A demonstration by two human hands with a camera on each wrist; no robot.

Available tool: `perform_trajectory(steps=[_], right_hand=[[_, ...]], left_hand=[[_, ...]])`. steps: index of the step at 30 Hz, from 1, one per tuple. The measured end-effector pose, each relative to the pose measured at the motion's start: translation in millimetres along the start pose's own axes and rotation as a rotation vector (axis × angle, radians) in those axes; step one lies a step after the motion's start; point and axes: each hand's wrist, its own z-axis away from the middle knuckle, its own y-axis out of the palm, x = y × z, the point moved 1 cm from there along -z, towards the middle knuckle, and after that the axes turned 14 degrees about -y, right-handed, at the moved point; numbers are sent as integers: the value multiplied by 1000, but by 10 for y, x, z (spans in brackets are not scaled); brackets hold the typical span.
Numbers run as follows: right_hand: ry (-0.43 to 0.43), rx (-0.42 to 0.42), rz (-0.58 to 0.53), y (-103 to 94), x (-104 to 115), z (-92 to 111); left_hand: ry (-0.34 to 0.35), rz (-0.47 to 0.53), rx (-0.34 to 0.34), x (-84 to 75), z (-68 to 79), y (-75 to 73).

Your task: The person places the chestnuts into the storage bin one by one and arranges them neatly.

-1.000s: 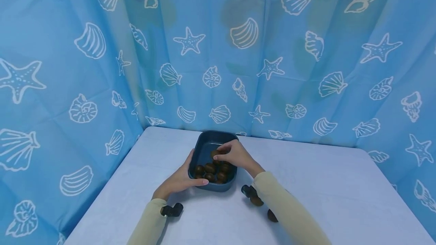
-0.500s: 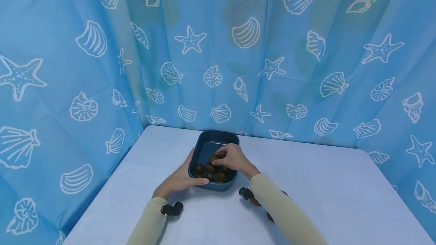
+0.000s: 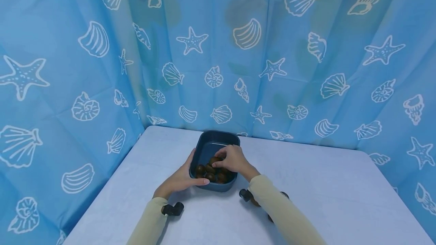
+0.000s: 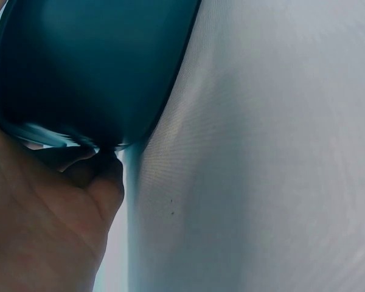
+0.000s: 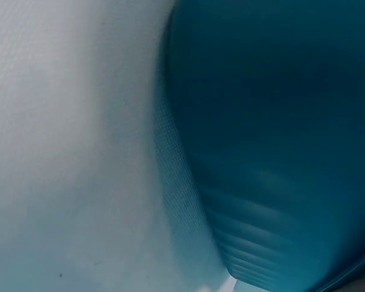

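Observation:
A dark blue rectangular box stands on the white table, with several glossy brown round balls in its near half. My left hand holds the box at its left near corner, thumb along the near rim; the left wrist view shows this hand against the box wall. Inside the box, my right hand pinches a brown ball between thumb and fingers, above the others. The right wrist view shows mostly the box's outer wall; the right fingers are hidden there.
More brown balls lie on the table under and beside the right forearm, one ball near the wrist and another ball beyond the sleeve. A blue shell-print curtain hangs behind the table.
My right hand has moved slightly nearer and lower in the box, with the brown ball at its fingertips. The left hand and box have stayed in place.

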Motion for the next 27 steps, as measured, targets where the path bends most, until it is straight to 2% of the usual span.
perform_trajectory(steps=[5, 10, 15, 20, 27], right_hand=[[23, -5, -91, -31, -18, 21], [54, -58, -202, -131, -54, 69], [60, -106, -213, -303, -86, 163], [67, -125, -207, -522, -160, 352], [167, -160, -160, -850, -226, 690]], left_hand=[[-16, 3, -3, -7, 11, -1], [-24, -2, -9, -14, 16, -5], [-18, -1, -12, 2, 5, -8], [-18, 4, -5, 2, 14, 1], [-10, 9, -10, -6, 27, 3]])
